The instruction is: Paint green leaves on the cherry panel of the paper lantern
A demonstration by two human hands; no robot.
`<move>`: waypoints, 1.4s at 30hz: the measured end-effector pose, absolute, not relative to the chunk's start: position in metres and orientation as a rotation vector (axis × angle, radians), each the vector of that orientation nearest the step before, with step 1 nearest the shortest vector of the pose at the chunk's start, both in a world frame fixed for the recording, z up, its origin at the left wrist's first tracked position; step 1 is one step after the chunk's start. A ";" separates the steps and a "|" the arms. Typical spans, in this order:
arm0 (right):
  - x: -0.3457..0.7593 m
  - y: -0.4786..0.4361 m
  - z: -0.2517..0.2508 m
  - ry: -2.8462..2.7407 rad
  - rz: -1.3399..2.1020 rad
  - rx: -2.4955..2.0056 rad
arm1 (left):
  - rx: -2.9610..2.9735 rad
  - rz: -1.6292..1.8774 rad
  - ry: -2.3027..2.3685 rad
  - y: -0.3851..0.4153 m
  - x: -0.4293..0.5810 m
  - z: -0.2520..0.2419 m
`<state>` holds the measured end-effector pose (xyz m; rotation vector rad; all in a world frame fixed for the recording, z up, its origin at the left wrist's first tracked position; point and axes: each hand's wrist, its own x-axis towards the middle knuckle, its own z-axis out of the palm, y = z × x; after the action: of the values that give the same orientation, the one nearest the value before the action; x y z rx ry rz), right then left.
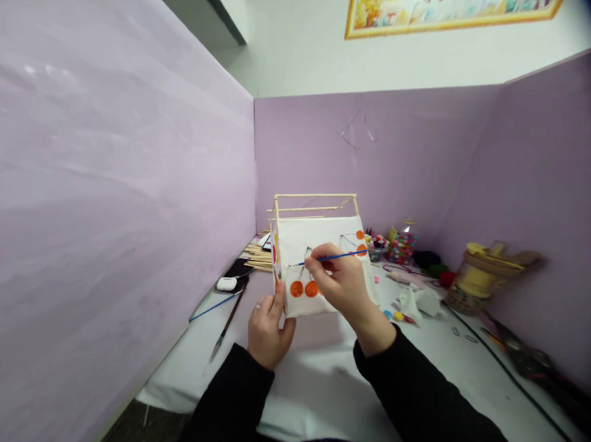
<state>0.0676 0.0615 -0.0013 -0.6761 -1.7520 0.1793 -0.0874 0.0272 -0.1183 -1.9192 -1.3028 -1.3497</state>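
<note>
left hand (269, 326) grip clamped on the paper lantern (321, 236) corner; right hand (344, 286) grip pinching a blue brush (347, 254).

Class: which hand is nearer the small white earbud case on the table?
Left. The left hand sits just right of the white earbud case; the right hand is further right.

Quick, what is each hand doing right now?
Left hand: closed on the paper lantern, at its lower left corner.
Right hand: closed on a blue paintbrush, tip at the lantern's front.
</note>
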 end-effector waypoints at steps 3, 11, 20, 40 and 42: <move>0.068 0.062 -0.002 -1.704 0.210 -0.694 | -1.916 -1.356 -1.304 0.027 -0.087 -0.119; 0.069 0.061 0.000 -1.757 0.320 -0.734 | -1.922 -1.358 -1.302 0.027 -0.088 -0.119; 0.071 0.062 0.001 -1.693 0.426 -0.755 | -1.927 -1.361 -1.310 0.028 -0.088 -0.119; 0.078 0.061 0.004 -1.923 0.274 -0.662 | -1.904 -1.338 -1.298 0.028 -0.088 -0.118; 0.078 0.061 0.003 -1.918 0.260 -0.654 | -1.903 -1.333 -1.296 0.028 -0.088 -0.118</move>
<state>0.0778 0.0609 0.0033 -0.6539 -1.9176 0.2602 -0.0876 0.0277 -0.1178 -1.9026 -1.2959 -1.3332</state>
